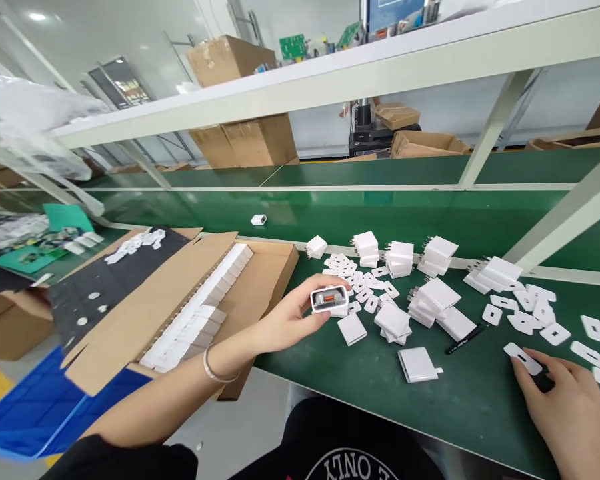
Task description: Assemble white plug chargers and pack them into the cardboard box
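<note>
My left hand (285,320) grips a white charger housing (336,311) above the bench, its open end facing me. Inside it an orange part and a metal connector show. At the right, my right hand (573,403) pinches a small white slotted cover plate (523,359) between thumb and fingers, low over the green bench top (460,413). Loose white cover plates (555,333) lie just beyond that hand, and more plates (365,294) are scattered near the middle. Stacked white chargers (437,297) with metal prongs stand between the hands. A single charger (419,365) lies nearer the front edge.
A black pen-like tool (466,339) lies among the chargers. Left of my arm, an open cardboard box (265,267) holds rows of white chargers. A blue crate (25,413) sits below it. Overhead runs a white shelf (330,83); a slanted post (565,213) rises at the right.
</note>
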The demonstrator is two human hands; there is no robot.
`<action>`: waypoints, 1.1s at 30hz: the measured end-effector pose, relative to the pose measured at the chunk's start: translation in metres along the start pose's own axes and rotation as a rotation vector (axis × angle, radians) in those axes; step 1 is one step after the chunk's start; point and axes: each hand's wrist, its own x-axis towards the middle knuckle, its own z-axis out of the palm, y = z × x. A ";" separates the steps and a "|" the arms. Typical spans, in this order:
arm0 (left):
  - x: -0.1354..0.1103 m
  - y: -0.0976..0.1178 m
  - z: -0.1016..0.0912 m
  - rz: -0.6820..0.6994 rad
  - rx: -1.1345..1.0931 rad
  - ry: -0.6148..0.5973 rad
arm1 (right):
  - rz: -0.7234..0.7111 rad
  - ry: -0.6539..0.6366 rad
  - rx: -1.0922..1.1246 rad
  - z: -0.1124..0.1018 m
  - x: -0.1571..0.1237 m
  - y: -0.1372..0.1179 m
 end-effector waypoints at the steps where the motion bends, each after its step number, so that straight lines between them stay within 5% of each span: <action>1: -0.004 0.003 0.000 0.007 0.016 -0.005 | 0.024 -0.018 0.021 0.000 0.000 -0.001; 7: -0.022 0.018 0.004 0.002 0.062 -0.002 | 0.090 0.051 0.107 -0.018 0.000 -0.030; 12: -0.047 0.022 0.031 -0.042 0.070 -0.024 | -0.178 0.341 0.224 -0.055 -0.024 -0.100; 17: -0.061 0.014 0.071 0.006 0.012 -0.036 | -0.690 0.075 0.502 -0.078 -0.052 -0.186; 20: -0.062 0.010 0.086 0.041 -0.032 -0.010 | -0.801 -0.019 0.625 -0.074 -0.062 -0.219; 28: -0.063 0.001 0.102 -0.070 -0.171 0.009 | -0.798 -0.182 0.709 -0.058 -0.068 -0.232; 33: -0.063 -0.009 0.111 -0.072 -0.266 0.048 | -0.454 -0.402 0.867 -0.052 -0.079 -0.225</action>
